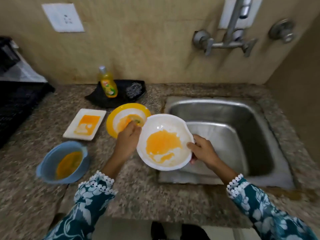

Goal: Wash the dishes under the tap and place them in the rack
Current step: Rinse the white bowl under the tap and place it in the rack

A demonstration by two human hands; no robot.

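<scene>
Right hand grips the white bowl by its rim (tilted sinkward for rinsing, likely); left hand pinches a sponge.

Speckled stone counter w/ a sink at right. On it: blue bowl, white tray, yellow plate, black dish, all near each other.

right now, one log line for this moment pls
stage: pre-rinse | right hand: grips stained white bowl at steel sink edge | left hand: on sponge in yellow-rimmed bowl
</scene>
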